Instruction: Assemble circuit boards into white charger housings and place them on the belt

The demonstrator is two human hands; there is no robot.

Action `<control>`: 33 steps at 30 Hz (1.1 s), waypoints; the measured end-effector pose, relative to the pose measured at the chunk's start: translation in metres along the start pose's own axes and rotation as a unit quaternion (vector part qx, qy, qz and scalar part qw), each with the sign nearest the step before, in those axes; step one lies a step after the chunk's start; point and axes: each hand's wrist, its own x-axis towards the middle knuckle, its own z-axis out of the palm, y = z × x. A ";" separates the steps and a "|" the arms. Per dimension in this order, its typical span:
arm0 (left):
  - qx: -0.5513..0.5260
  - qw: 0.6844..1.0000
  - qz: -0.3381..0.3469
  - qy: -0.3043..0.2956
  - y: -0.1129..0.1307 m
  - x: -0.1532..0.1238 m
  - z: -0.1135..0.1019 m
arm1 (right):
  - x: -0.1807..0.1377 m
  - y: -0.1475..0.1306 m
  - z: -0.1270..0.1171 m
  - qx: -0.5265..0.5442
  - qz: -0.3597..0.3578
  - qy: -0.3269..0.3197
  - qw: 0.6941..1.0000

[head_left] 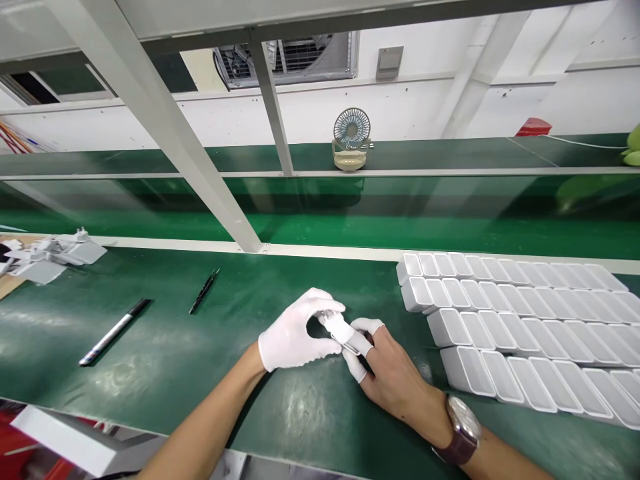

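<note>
My left hand (pixel 299 331), in a white glove, pinches a small white plastic piece (pixel 340 328) above the green worktop. The end towards my left fingers looks clear or shiny, and its exact kind cannot be made out. From the other side my right hand (pixel 387 363) grips the same piece, with white covers on its fingertips and a watch (pixel 464 421) on the wrist. A thin bright edge shows along the piece's lower side; my right fingers hide part of it.
Rows of white plastic cases (pixel 473 370) stand on the right of the green worktop (pixel 235 380). A marker (pixel 115 333) and a black pen-like tool (pixel 204 291) lie to the left. White parts (pixel 60 257) are piled at far left. A small fan (pixel 351 137) stands behind.
</note>
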 end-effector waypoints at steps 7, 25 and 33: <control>-0.032 0.999 -0.009 -0.029 0.004 0.000 -0.001 | 0.002 -0.003 0.000 -0.006 -0.008 0.006 1.000; 0.017 0.994 -0.049 -0.092 0.003 0.002 -0.004 | -0.004 -0.001 0.000 -0.008 0.002 -0.026 1.000; 0.021 0.993 -0.065 -0.097 0.001 0.001 -0.005 | -0.006 0.001 0.003 0.025 0.019 -0.025 0.999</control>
